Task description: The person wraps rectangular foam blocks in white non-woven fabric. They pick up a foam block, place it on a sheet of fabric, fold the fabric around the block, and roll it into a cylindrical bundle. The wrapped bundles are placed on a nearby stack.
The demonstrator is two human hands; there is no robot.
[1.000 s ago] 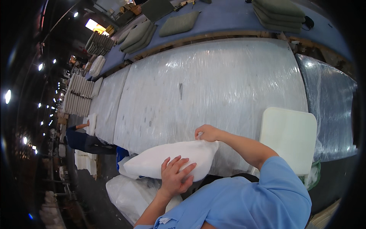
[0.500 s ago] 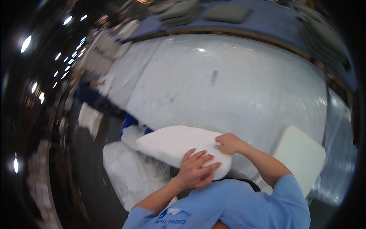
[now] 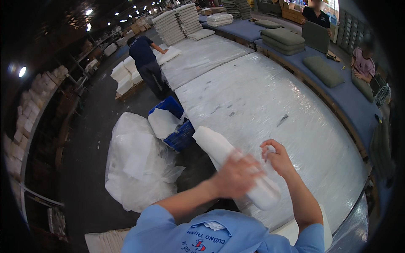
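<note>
A white padded cushion (image 3: 215,145) lies in front of me along the near edge of a table wrapped in clear plastic (image 3: 270,101), seen narrow, as if tipped on its side. My left hand (image 3: 239,175) is over the cushion's near half, its fingers smeared by motion, so its grip is unclear. To the right of the cushion my right hand (image 3: 276,157) is raised above the plastic, apart from the cushion. Its fingers are bent with gaps between them, and nothing shows in them. Under my right forearm another white cushion (image 3: 291,232) is partly hidden.
Left of the table stand a big clear bag of white pieces (image 3: 135,164) and a blue crate (image 3: 179,137). A co-worker (image 3: 145,59) leans at the table's far left, near stacked white cushions (image 3: 168,27). Green cushions (image 3: 282,38) lie on a blue bench, with two people behind.
The cushion has turned from lying broad and flat to a narrow, tilted position. My right hand has come off it and moved right. The view has swung, showing more of the room.
</note>
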